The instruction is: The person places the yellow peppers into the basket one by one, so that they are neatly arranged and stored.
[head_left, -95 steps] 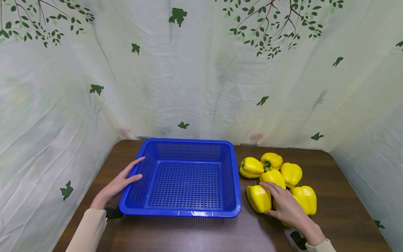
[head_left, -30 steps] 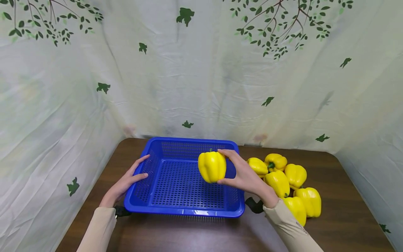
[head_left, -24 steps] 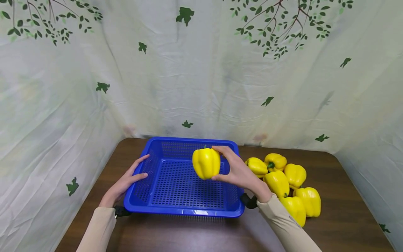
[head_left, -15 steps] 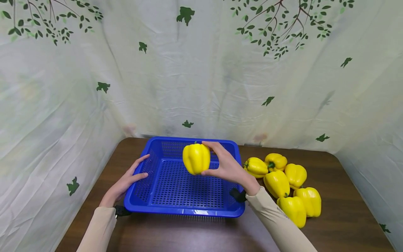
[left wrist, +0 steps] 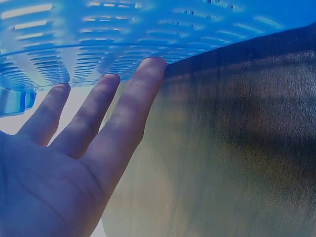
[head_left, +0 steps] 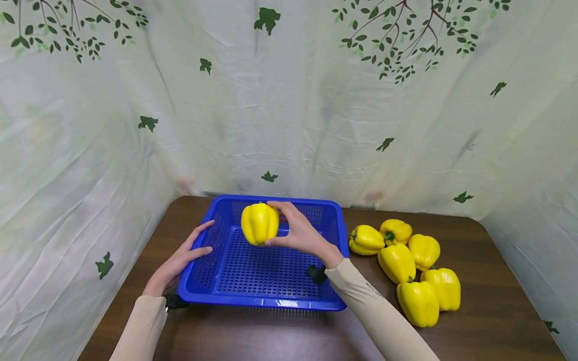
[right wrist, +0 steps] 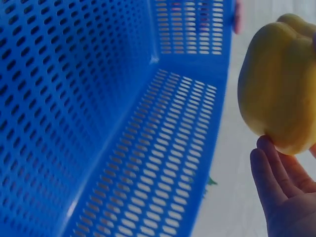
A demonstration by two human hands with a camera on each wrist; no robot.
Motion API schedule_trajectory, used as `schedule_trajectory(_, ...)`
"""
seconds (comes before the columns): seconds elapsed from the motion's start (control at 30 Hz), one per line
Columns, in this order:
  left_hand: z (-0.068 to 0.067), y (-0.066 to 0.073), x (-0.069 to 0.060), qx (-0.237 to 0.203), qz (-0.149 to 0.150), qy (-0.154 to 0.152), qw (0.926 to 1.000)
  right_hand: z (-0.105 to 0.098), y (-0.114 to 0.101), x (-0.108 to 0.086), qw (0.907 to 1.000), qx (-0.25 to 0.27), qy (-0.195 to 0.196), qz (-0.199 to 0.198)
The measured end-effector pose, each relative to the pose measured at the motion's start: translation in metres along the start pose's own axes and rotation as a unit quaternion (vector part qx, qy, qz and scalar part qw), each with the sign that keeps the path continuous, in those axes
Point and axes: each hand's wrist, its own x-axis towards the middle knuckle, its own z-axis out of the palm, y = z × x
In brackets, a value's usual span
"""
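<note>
A yellow bell pepper (head_left: 260, 224) is held upright in my right hand (head_left: 298, 230), above the left half of a blue perforated basket (head_left: 262, 303). Fingers at its top and the thumb at its lower side pinch it; the right wrist view shows fingertips (right wrist: 266, 143) against the pepper (right wrist: 276, 89). My left hand (head_left: 180, 255) holds the basket's left side, thumb and one finger over the rim. Below, in the left wrist view, the other fingers (left wrist: 128, 108) reach straight up against the outside of the perforated wall (left wrist: 108, 29).
Several more yellow bell peppers (head_left: 397, 263) lie in a loose group on the brown wooden table (head_left: 487, 301), right of the basket. A pale curtain (head_left: 316, 125) with leaf prints hangs behind and at both sides.
My right hand has picked up the bell pepper from the group at the right and carried it left over the basket. My left hand stays at the basket's left rim.
</note>
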Motion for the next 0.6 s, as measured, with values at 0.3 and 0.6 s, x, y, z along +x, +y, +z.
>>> schedule_trajectory(0.3, -0.001, -0.001, 0.001, 0.019, 0.003, 0.005, 0.9998, 0.031, 0.010, 0.023, 0.9999, 0.010, -0.006, 0.010)
schedule_trajectory(0.6, -0.001, -0.002, 0.002, 0.011, 0.009, 0.002, 0.9999, 0.054, 0.020, 0.039, 0.9995, -0.001, -0.014, 0.027)
